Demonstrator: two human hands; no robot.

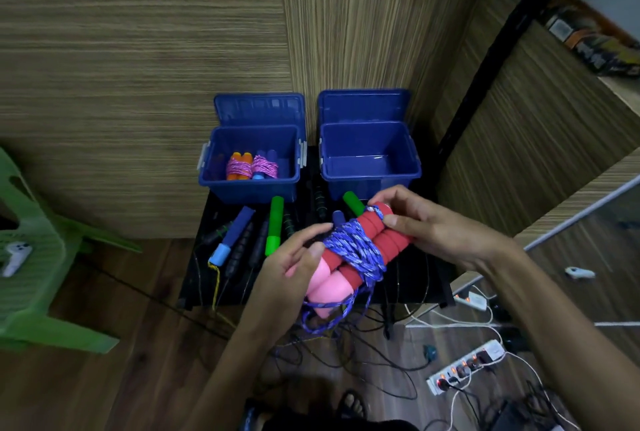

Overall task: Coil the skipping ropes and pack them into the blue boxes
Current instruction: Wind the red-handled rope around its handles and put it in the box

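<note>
Two red handles (360,243) bound in blue cord (356,250), held above the table's near edge, long axis slanting from near-left up toward the empty right box (369,153) just beyond. Left hand (294,268) gripping the pink ends; right hand (426,223) nearer the box, pinching the far tips.

**Colours and patterns noted**

Boxes (369,157) blue. Held handles (374,236) red with pink ends; its rope (356,250) blue flecked white. Packed ropes (251,166) pink-striped, on orange and blue handles. Table (207,278) black. Chair (31,257) green.
</note>
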